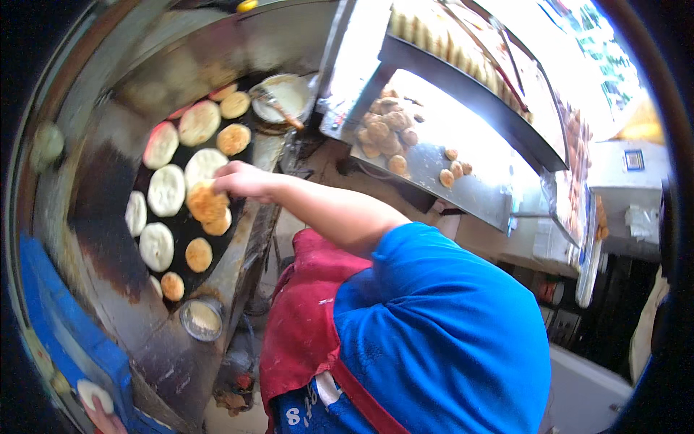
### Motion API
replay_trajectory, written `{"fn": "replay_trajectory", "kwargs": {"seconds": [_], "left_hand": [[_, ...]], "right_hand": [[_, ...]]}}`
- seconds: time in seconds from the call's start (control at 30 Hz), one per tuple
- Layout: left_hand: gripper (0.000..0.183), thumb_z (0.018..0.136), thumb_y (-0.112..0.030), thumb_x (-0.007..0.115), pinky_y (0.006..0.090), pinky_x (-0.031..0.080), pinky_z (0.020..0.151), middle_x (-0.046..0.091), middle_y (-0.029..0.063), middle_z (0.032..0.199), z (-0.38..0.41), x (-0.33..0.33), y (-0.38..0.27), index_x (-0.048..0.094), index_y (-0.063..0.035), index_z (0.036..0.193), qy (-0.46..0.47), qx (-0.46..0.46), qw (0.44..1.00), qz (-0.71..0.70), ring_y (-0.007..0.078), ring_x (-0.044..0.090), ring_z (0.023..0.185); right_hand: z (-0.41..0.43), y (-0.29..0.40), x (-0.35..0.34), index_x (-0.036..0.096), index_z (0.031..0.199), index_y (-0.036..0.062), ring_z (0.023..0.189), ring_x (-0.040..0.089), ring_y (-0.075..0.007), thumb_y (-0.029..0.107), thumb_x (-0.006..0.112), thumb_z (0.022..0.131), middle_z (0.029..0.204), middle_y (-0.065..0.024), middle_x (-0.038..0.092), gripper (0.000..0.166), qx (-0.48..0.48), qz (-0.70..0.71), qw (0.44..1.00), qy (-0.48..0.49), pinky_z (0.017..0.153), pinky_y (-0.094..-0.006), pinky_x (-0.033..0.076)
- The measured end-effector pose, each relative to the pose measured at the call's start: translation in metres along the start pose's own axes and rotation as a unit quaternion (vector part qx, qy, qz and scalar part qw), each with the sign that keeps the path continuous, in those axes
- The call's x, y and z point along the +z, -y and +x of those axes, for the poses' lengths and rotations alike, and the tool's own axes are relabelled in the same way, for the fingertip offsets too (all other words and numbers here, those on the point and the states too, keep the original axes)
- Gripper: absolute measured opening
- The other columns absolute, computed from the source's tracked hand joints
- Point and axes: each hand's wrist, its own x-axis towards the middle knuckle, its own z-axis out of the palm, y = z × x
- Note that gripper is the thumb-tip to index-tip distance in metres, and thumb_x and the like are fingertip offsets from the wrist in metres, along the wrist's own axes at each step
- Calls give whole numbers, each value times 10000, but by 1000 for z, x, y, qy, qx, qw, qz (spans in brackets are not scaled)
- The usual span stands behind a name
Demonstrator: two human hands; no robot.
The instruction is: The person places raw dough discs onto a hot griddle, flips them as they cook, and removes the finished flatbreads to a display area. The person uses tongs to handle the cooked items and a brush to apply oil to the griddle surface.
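Observation:
A browned flatbread [207,202] is pinched by my right hand [246,180] above the dark griddle [187,219]. Another browned flatbread [218,222] shows just under it, and a pale flatbread [206,165] lies beside my fingers. Several pale and browned rounds cover the griddle. At the lower left rim, my left hand [103,416] holds a white dough round [95,396] by a blue plastic crate [81,331]; the rest of that arm is out of view.
A metal bowl with a brush [279,108] stands behind the griddle's right end. A small container of pale contents [201,320] sits at the near edge. To the right, a metal tray [428,173] holds browned breads [387,130], below a rack of pale rolls [450,46].

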Motion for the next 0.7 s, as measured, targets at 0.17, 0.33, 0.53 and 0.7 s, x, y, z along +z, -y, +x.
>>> {"fn": "replay_trajectory", "kwargs": {"seconds": [0.17, 0.33, 0.53, 0.7], "left_hand": [[633, 978, -320, 683, 416, 449, 1065, 564, 158, 1411, -12, 50, -34, 469, -11, 1487, -26, -19, 999, 29, 282, 574, 1243], [610, 986, -340, 660, 422, 460, 1059, 588, 165, 1381, -39, 118, -85, 494, -4, 1468, -15, -32, 999, 37, 287, 593, 1223], [591, 997, -365, 633, 430, 473, 1051, 618, 172, 1345, -79, 160, -140, 524, 5, 1444, 30, -39, 998, 27, 294, 615, 1200], [532, 988, -355, 650, 401, 491, 985, 653, 138, 1263, -94, 149, -151, 575, -5, 1381, 29, -113, 993, 29, 258, 636, 1124]], "right_hand": [[-145, -104, -209, 573, 1282, 43, 1188, 626, -243, 180, 679, 889, 1226, -100, 659, 430, -95, 401, 911, 9, 1037, -429, 487], [-270, -244, -357, 606, 1217, 104, 875, 621, -213, 282, 615, 866, 1101, -82, 650, 393, 146, 331, 817, -449, 800, -369, 532], [-276, -351, -358, 582, 1030, 24, 609, 594, -234, 230, 621, 910, 793, -75, 566, 242, 267, 381, 723, -510, 499, -334, 526], [-223, -290, -277, 668, 810, 54, 518, 503, -150, 379, 615, 975, 619, -15, 526, 369, 309, -133, 907, -254, 486, -363, 409]]}}
